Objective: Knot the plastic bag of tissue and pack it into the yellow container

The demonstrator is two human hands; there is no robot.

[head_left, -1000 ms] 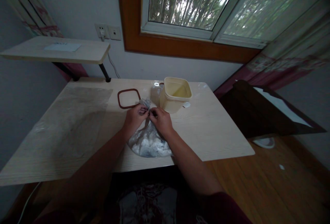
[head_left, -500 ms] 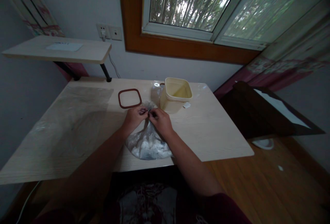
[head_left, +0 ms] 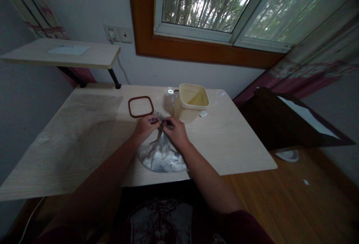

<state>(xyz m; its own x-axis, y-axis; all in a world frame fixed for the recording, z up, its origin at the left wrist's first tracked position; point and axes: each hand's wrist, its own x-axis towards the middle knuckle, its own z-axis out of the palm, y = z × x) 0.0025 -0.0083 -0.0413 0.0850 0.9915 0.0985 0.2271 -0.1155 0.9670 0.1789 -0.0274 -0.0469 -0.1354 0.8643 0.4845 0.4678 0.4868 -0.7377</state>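
A clear plastic bag (head_left: 161, 156) filled with white pieces lies on the pale wooden table (head_left: 238, 143) near its front edge. My left hand (head_left: 145, 127) and my right hand (head_left: 175, 130) meet at the bag's twisted neck, each with fingers pinched closed on it. Just behind my hands stands an open cream square container (head_left: 191, 102). A brown-rimmed square lid (head_left: 140, 106) lies flat to the left of the container.
A small white scrap (head_left: 203, 114) lies right of the container. A clear plastic sheet (head_left: 81, 124) covers the table's left part. A raised side shelf (head_left: 64, 54) sits at the back left, a dark cabinet (head_left: 283, 122) to the right, wooden floor below.
Both hands stay pinched at the bag's neck with only small finger shifts. The bag and the other things have not moved.
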